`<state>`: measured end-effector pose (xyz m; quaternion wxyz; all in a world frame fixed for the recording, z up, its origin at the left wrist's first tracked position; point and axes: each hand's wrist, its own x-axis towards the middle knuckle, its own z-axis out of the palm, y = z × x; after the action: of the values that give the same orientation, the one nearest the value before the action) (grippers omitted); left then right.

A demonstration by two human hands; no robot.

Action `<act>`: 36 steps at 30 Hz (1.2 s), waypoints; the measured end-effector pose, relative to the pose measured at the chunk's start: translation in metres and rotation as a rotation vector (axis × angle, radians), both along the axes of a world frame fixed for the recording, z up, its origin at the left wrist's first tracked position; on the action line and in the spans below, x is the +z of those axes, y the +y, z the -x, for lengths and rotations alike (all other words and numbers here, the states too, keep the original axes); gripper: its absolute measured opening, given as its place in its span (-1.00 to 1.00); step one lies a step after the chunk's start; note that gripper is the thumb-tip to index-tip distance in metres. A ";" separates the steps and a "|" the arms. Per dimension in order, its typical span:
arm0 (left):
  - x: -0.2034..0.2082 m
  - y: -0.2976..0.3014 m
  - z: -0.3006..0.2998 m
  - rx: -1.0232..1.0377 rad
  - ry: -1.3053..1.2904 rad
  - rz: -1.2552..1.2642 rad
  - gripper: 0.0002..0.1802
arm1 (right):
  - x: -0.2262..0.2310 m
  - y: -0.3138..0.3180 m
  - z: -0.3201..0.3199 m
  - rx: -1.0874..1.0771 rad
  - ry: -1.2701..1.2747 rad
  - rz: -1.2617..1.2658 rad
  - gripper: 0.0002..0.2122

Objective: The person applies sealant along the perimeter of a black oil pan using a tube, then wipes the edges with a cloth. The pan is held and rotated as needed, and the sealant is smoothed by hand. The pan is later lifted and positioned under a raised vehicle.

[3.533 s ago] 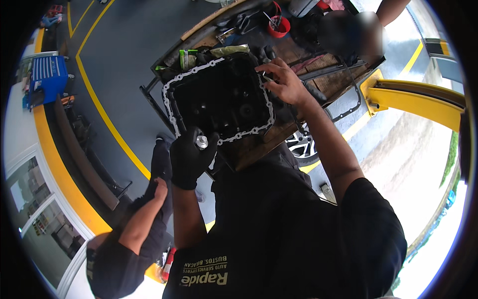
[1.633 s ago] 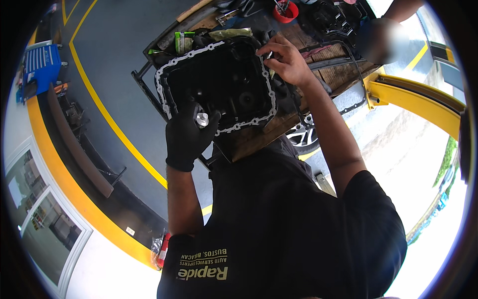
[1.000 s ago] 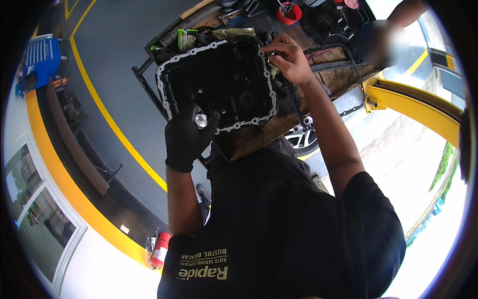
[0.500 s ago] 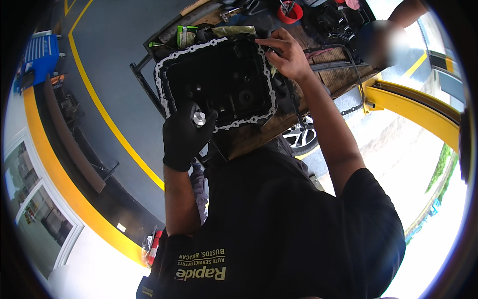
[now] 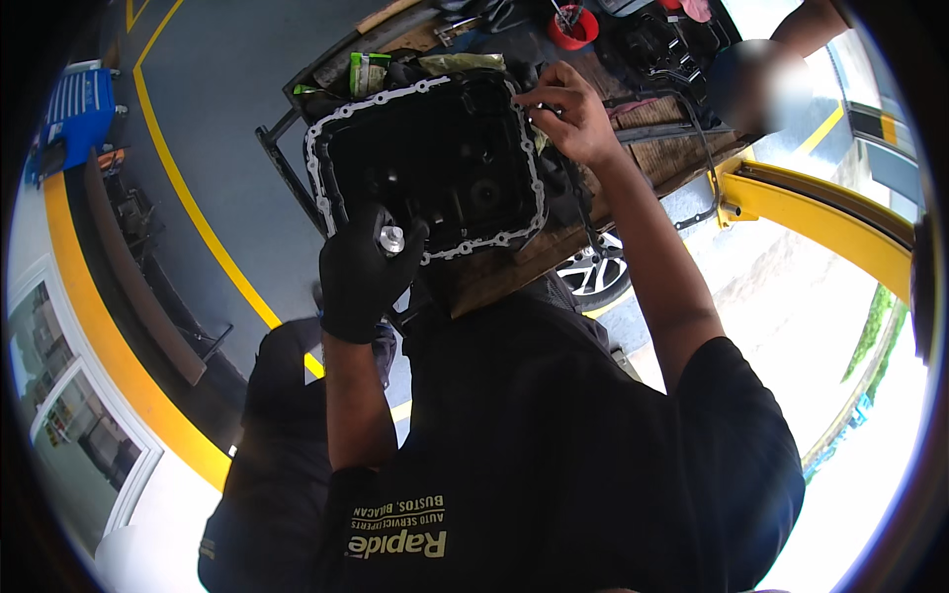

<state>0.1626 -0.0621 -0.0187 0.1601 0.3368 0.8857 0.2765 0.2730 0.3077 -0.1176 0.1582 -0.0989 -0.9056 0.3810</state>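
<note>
A black oil pan point(image 5: 435, 163) lies open side up on the bench, with grey sealant point(image 5: 314, 163) along much of its flanged rim. My left hand point(image 5: 368, 272), in a black glove, is closed at the pan's near left corner around a silver tube point(image 5: 391, 239); only the tube's shiny end shows. My bare right hand point(image 5: 578, 117) reaches to the far right corner. Its index fingertip touches the rim there, and the thumb and fingers are bent close together. Whatever may be between them cannot be made out.
The wooden bench point(image 5: 504, 289) bears a green packet point(image 5: 369, 72), a red cup point(image 5: 573, 28) and dark metal parts point(image 5: 667, 49). A thin black gasket frame point(image 5: 714, 163) overhangs its right side. Another person point(image 5: 282, 415) stands close on my left; a blurred person is at far right.
A person in dark clothes has come into view beside my left arm. My right fingertips have slid slightly nearer along the pan's right rim. My left hand keeps its grip.
</note>
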 end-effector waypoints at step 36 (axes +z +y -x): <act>0.000 -0.002 0.000 -0.002 -0.005 -0.052 -0.56 | 0.011 -0.002 0.027 0.021 0.018 -0.225 -0.59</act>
<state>0.1628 -0.0641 -0.0185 0.1540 0.3411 0.8775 0.3000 0.2455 0.3061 -0.1065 0.1722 -0.0676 -0.9422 0.2793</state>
